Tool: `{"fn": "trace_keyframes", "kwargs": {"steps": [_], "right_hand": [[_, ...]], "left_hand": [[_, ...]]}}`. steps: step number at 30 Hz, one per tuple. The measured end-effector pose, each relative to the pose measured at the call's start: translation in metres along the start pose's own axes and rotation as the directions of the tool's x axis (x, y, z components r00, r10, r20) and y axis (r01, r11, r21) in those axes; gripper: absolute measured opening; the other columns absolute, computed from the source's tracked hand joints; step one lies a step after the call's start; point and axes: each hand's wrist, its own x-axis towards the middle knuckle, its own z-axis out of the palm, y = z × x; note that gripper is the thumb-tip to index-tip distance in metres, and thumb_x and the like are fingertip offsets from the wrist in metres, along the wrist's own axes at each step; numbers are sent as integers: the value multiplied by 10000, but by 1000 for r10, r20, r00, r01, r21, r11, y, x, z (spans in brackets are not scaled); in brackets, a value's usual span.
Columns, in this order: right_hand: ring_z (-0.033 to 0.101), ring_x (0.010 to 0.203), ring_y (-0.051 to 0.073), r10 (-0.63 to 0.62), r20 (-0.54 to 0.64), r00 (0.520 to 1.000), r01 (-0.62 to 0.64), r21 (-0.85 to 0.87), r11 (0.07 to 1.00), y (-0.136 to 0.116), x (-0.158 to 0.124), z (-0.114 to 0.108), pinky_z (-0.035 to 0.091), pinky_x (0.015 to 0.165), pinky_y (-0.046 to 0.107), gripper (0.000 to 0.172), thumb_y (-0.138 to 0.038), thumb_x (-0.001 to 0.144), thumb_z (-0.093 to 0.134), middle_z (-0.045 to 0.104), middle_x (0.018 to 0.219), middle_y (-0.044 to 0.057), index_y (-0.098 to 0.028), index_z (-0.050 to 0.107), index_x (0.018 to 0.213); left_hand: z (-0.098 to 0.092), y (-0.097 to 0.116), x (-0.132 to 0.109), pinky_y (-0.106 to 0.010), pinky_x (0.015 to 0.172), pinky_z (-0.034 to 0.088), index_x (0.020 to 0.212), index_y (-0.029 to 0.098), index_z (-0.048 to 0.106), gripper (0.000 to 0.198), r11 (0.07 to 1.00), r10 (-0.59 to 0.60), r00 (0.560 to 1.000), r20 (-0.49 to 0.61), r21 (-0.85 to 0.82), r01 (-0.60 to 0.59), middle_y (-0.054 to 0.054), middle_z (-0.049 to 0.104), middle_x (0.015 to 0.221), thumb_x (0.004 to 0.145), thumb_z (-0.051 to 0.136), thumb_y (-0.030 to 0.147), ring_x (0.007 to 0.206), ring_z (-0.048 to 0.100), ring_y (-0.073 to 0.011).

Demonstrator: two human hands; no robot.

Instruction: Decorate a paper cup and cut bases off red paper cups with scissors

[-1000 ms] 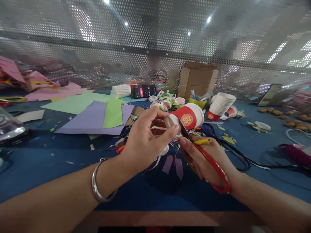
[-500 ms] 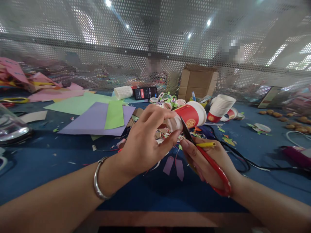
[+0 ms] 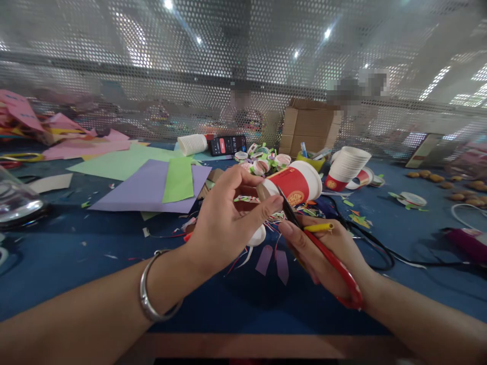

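Note:
A red-and-white paper cup lies on its side in the air, its wide rim facing right. My left hand grips its narrow end between fingers and thumb. My right hand is wrapped round red-handled scissors, whose dark blades lie against the cup near that narrow end. A short yellow rod-like piece sticks out beside the scissors at my right hand; what it belongs to is unclear. Below my left thumb shows a white round piece. Two purple paper tags lie beneath the hands.
Purple and green paper sheets lie to the left. Behind are a phone, cut cup pieces and a cardboard box. Stacked paper cups lean at the right, near a black cable. Scraps litter the blue table.
The cup has shifted slightly left and tilted, and its narrow end looks shorter. More of the white round piece shows below my left hand. The scissors have moved slightly left.

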Motion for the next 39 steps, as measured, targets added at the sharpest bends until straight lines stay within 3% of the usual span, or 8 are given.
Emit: {"fn": "trace_keyframes", "kwargs": {"steps": [11, 14, 19, 21, 24, 28, 33, 39], "right_hand": [[394, 295, 77, -5, 27, 1000, 3, 67, 998, 6, -4, 1, 270, 298, 221, 435, -505, 909, 673, 455, 384, -77, -224, 493, 630], [395, 295, 71, -4, 28, 1000, 2, 71, 997, 6, -4, 1, 262, 293, 213, 429, -493, 914, 669, 455, 395, -80, -223, 485, 637], [394, 298, 66, -39, 31, 999, 39, 24, 999, 7, -3, 1, 269, 296, 206, 423, -487, 949, 616, 458, 401, -76, -219, 492, 646], [393, 301, 68, -33, 14, 999, 32, 18, 999, 6, -3, 1, 277, 300, 209, 416, -487, 948, 615, 455, 402, -78, -221, 498, 651], [389, 299, 72, -42, -7, 999, 42, 20, 999, 3, -3, 2, 289, 305, 219, 410, -483, 929, 641, 455, 401, -79, -225, 499, 644], [379, 279, 86, -36, -39, 999, 36, 5, 999, -1, -2, 3, 279, 299, 236, 439, -518, 941, 607, 443, 358, -73, -236, 491, 625], [393, 289, 101, -24, -37, 999, 21, -64, 998, 0, 1, 1, 302, 315, 243, 430, -512, 944, 604, 458, 362, -64, -244, 491, 627], [408, 288, 100, -71, -1, 997, 71, -101, 992, 4, 3, 1, 317, 310, 232, 412, -509, 953, 586, 459, 368, -65, -245, 485, 653]], "left_hand": [[-4, 2, -7, -330, 769, 642, 1033, 225, 601, 248, 946, 232, 973, 25, 227, -231, -65, 562, 1052, 857, 760, 298, 952, 619, -195], [-8, 1, -4, -362, 809, 636, 1071, 229, 616, 270, 885, 343, 938, 54, 315, -342, -74, 572, 1092, 849, 766, 261, 1028, 613, -221], [-15, 0, 2, -418, 923, 603, 1075, 223, 628, 251, 682, 544, 827, 141, 500, -534, -53, 638, 1069, 858, 754, 212, 1048, 616, -215], [-15, 0, 3, -419, 923, 604, 1075, 230, 629, 251, 669, 554, 820, 144, 509, -542, -48, 644, 1072, 858, 752, 207, 1057, 619, -216], [-12, 1, 1, -406, 881, 618, 1066, 230, 629, 264, 806, 440, 894, 83, 403, -434, -55, 626, 1082, 843, 769, 247, 1070, 631, -230], [-6, 4, 1, -316, 769, 631, 1071, 213, 577, 325, 985, 123, 992, -39, 127, -117, -65, 623, 1132, 833, 776, 310, 1015, 664, -201], [-5, 2, 6, -266, 628, 604, 1037, 187, 583, 334, 987, -146, 989, -4, -65, 146, -44, 651, 1061, 844, 755, 399, 777, 681, -136], [-6, 0, 6, -223, 611, 561, 957, 196, 575, 266, 985, -125, 992, 18, -115, 127, -3, 661, 925, 836, 772, 327, 731, 661, -112]]}}
